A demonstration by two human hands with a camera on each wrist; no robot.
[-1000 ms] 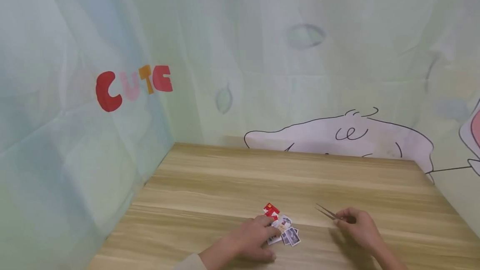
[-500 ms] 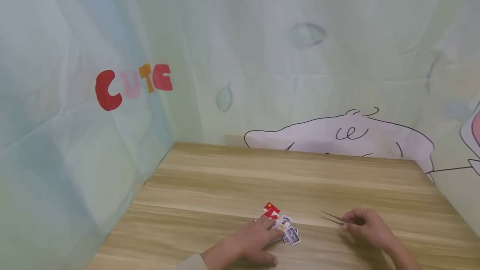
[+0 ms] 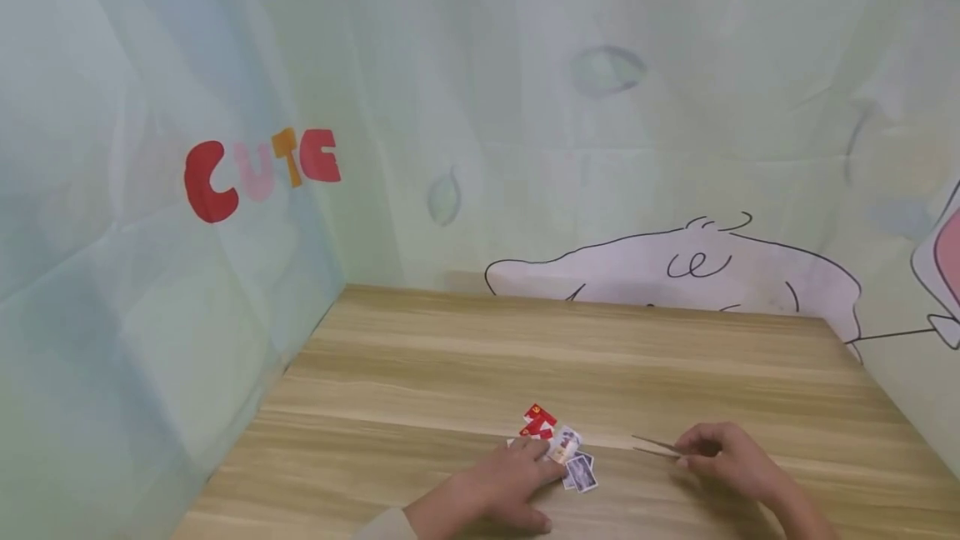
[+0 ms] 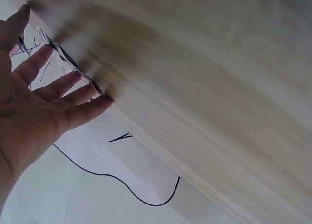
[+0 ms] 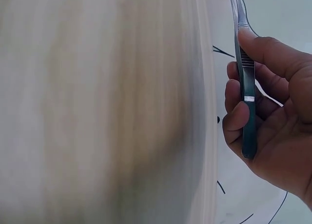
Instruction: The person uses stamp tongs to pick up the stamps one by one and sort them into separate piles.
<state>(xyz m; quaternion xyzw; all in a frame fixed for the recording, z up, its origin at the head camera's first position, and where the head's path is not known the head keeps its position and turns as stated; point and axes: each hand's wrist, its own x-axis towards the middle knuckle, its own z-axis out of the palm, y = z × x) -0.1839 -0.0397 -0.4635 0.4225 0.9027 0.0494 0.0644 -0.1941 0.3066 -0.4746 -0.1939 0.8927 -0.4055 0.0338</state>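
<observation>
A small heap of stamp-like printed papers lies on the wooden table: red ones [image 3: 538, 421] at the far side, a pale coloured one [image 3: 566, 443] in the middle, and a dark grey picture with a white border [image 3: 582, 473] nearest. My left hand [image 3: 502, 482] rests its spread fingertips on the heap's left part and hides some papers. Seen from below in the left wrist view, those fingers [image 4: 68, 82] are almost straight along the papers' edges. To the right, my right hand [image 3: 731, 461] pinches metal tweezers [image 5: 248, 82], tips apart and pointing left toward the heap, with nothing between them.
The wooden tabletop [image 3: 420, 357] reaches back to a pale printed cloth wall [image 3: 510, 148] with a cartoon outline. Another cloth wall [image 3: 150, 290] with coloured letters borders the left side.
My right hand with the tweezers drew back to the right and nearer, then moved slightly left again. The left hand stays on the papers, its fingers shifting slightly.
</observation>
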